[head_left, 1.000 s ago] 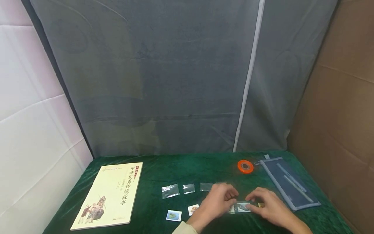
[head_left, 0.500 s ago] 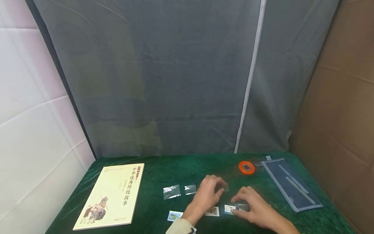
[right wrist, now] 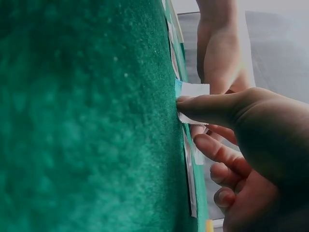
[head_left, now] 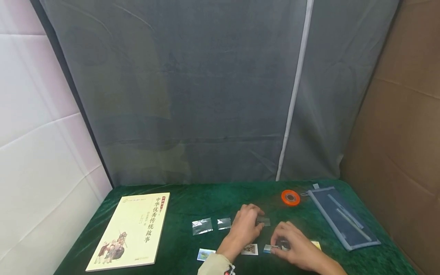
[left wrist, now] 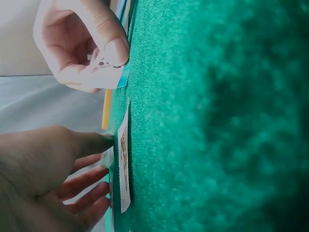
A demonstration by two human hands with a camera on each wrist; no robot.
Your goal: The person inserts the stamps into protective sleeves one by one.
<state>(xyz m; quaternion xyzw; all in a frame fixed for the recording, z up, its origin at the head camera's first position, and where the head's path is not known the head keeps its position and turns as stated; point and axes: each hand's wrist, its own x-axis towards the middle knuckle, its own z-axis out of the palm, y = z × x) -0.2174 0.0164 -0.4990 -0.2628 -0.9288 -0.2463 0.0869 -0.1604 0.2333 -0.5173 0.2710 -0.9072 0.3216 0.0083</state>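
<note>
Over the middle of the green cloth, my left hand [head_left: 242,226] holds a small clear plastic sleeve [head_left: 264,221] between thumb and fingers. The left wrist view shows the translucent sleeve [left wrist: 107,157] at the fingertips. To the right, my right hand [head_left: 295,244] pinches a stamp with a blue edge [head_left: 269,249]. The stamp's white, toothed back [right wrist: 195,90] faces the right wrist camera, tilted up from the cloth. A dark stamp [head_left: 284,245] lies partly hidden below the right fingers. Between the hands lies another stamp [head_left: 251,249], and a blue-green one [head_left: 205,254] is left of my sleeve.
Two more clear sleeves [head_left: 202,226] lie left of my left hand. A cream book [head_left: 132,229] occupies the left side. An orange tape roll [head_left: 290,198] and a blue mesh pouch [head_left: 343,217] are at the right. A yellow paper piece [head_left: 316,245] shows behind my right hand.
My left hand has moved left and away, off the stamps to the sleeves. My right hand has shifted left, and the blue-edged stamp it pinches now tilts up.
</note>
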